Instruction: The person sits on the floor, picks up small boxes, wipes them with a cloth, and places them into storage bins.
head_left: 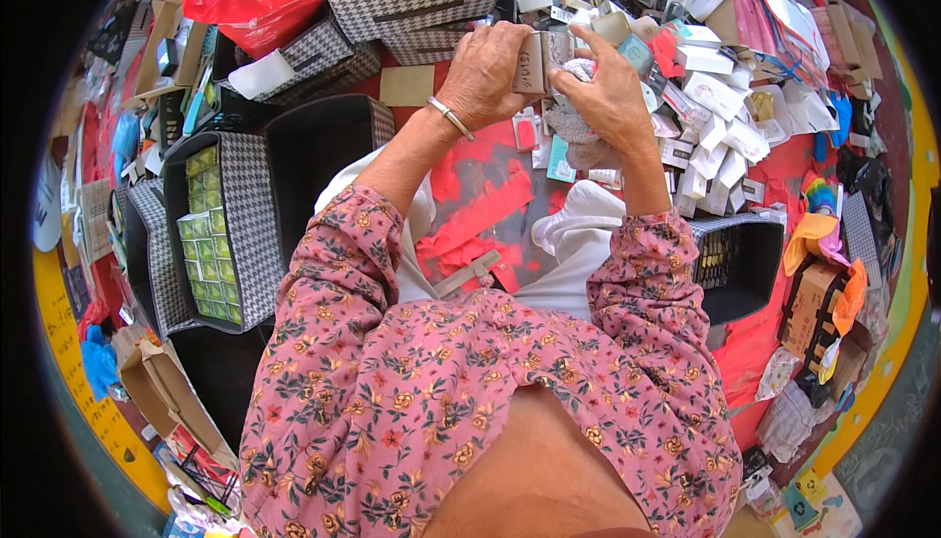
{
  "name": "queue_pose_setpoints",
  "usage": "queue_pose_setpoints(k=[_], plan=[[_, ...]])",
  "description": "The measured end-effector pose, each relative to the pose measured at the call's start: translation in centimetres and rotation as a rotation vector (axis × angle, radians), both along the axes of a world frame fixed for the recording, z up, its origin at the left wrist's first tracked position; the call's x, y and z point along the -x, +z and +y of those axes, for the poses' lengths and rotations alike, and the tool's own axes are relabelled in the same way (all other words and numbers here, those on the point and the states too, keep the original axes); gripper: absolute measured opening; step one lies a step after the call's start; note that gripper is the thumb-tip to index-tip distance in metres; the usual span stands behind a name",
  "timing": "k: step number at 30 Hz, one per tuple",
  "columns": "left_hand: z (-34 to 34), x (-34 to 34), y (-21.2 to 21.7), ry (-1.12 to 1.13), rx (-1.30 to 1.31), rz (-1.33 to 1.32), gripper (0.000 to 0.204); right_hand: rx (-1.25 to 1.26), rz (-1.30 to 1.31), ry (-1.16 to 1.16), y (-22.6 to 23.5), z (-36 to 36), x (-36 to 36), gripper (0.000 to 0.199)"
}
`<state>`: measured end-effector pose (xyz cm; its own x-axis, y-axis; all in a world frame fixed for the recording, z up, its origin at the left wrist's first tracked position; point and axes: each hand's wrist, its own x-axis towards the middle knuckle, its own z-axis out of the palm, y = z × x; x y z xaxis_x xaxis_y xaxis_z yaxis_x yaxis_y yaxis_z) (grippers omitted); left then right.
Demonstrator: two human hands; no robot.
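Observation:
Both hands are raised in front of me, close together. My left hand (485, 73) grips a small brownish-grey box (529, 68) by its left side, with dark handwriting-like marks on its face. The fingers of my right hand (610, 92) are bent at the box's right side. A crumpled grey-white cloth (576, 124) is bunched under the right palm, held by that hand. How the right thumb and fingertips meet the box is partly hidden. Below the cloth lies a small teal box (561, 159), next to a red-and-white packet (525, 130).
A heap of small white boxes (714, 95) spreads at the right. Houndstooth bins stand around me: one with green packets (208, 244) at left, a black-lined one (319, 141) beside it, another (740, 264) at right. A red plastic bag (257, 4) sits far left.

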<state>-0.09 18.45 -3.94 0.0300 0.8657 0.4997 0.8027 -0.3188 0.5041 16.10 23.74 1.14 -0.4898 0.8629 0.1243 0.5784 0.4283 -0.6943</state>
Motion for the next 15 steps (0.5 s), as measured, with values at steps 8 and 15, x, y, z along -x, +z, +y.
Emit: queue_pose_setpoints(k=[8, 15], plan=[[0.1, -0.2, -0.7, -0.048, -0.003, 0.060, 0.061, 0.061, -0.061, 0.084, -1.0, 0.2, -0.7, 0.065], [0.0, -0.5, -1.0, -0.038, 0.060, 0.146, 0.058, 0.074, -0.128, 0.097, -1.6, -0.1, -0.1, 0.063]])
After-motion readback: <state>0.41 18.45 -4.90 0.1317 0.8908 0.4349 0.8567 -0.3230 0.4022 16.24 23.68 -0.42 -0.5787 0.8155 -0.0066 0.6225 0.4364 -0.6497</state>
